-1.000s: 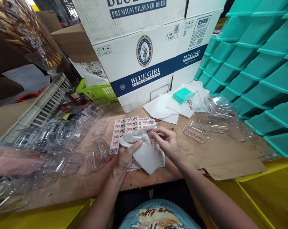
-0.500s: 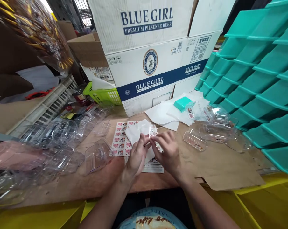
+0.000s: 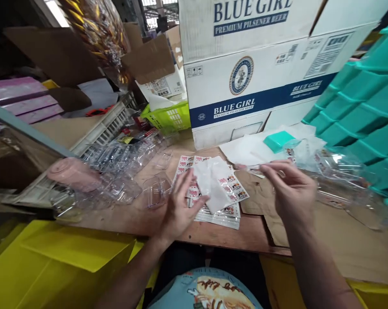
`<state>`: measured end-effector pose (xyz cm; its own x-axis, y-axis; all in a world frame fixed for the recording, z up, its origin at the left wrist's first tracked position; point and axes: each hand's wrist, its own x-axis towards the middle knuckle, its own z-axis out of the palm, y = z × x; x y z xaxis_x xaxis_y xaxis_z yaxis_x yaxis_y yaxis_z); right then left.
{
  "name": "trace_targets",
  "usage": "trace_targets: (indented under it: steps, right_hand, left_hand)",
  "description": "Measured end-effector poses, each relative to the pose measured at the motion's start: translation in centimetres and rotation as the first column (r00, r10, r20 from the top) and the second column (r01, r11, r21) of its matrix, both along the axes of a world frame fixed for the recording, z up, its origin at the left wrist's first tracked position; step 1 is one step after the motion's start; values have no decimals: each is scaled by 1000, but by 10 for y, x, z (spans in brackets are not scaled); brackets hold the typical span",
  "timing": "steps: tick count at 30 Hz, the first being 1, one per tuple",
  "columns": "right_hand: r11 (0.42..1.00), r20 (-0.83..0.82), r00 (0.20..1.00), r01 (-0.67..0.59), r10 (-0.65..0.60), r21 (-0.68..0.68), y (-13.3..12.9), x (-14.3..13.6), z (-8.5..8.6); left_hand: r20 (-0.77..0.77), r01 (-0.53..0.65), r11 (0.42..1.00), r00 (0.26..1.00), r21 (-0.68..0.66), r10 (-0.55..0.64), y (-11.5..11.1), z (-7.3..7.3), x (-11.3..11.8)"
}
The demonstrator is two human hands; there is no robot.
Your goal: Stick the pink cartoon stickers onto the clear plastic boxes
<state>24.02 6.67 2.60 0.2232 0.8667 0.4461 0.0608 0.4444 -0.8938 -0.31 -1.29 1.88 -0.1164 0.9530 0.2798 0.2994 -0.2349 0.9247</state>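
My right hand (image 3: 293,189) is raised over the table's right half, thumb and forefinger pinching the end of a small clear sticker (image 3: 248,167) with faint pinkish print. My left hand (image 3: 182,201) lies open, thumb spread from the fingers, at the left edge of a white backing paper (image 3: 213,182). Under that paper are sheets of printed stickers (image 3: 240,189) with pink lettering and a cartoon figure. Left of my left hand sits a clear plastic lid (image 3: 157,191). A turquoise box (image 3: 279,140) rests on white papers (image 3: 242,148) beyond my right hand.
Clear plastic cases (image 3: 126,150) crowd the left side, near a pink roll (image 3: 73,174). More clear cases (image 3: 333,191) lie at right, before stacked turquoise bins (image 3: 367,111). A white beer carton (image 3: 219,94) stands behind, beside a lime-green basket (image 3: 171,116). Yellow boxes (image 3: 68,253) border the front.
My hands have parted: the right moved right with the clear sticker, while the left opened and came down on the papers. The view has turned left.
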Motion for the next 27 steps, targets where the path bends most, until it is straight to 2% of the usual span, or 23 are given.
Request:
trace_targets:
  steps: [2, 4, 7, 9, 11, 14, 15, 17, 19, 20, 22, 25, 27]
  right_hand:
    - [998, -141, 990, 9, -18, -68, -6, 5, 1]
    - [980, -216, 975, -85, 44, -181, -14, 3, -2]
    - [920, -249, 944, -283, 217, -271, -26, -16, -9]
    - [871, -240, 905, -410, 351, -269, -32, -33, -13]
    - [840, -222, 875, -478, 430, -257, -36, -47, -14]
    - [848, -180, 878, -476, 444, -232, -42, -61, -13]
    - [852, -165, 879, -475, 448, -220, -44, -64, -12]
    - [847, -131, 870, -494, 476, -199, -49, -70, -11]
    - [834, -98, 854, -520, 511, -185, -53, -75, -12]
    - [830, -75, 849, -527, 523, -180, -55, -77, -13]
    - [825, 6, 836, -540, 548, -164, -56, -79, -17]
    - [791, 97, 787, -594, 609, -144, -55, -79, -23]
    - [773, 60, 773, -621, 632, -132, -54, -79, -27]
  left_hand:
    - [-247, -162, 981, 951, 106, 184, -16, 6, -34]
    - [-467, -207, 971, 851, 122, 240, -29, 5, -68]
    - [-676, -197, 980, 724, -11, 138, -35, -13, -101]
    - [-684, -193, 977, 725, -91, 79, -30, -29, -111]
    - [-566, -213, 969, 818, -129, 104, -23, -40, -112]
    - [-175, -193, 955, 972, -227, 155, -16, -41, -105]
    - [-27, -146, 951, 989, -273, 144, -15, -38, -100]
    - [245, -14, 941, 964, -337, 102, -16, -29, -91]
    - [488, 127, 927, 870, -352, 66, -16, -19, -81]
    - [600, 197, 916, 798, -349, 57, -15, -15, -76]
    - [793, 338, 880, 606, -334, 68, -12, -9, -65]
    - [945, 486, 833, 302, -264, 123, -3, -5, -46]
    - [971, 482, 845, 164, -232, 172, 3, -4, -33]
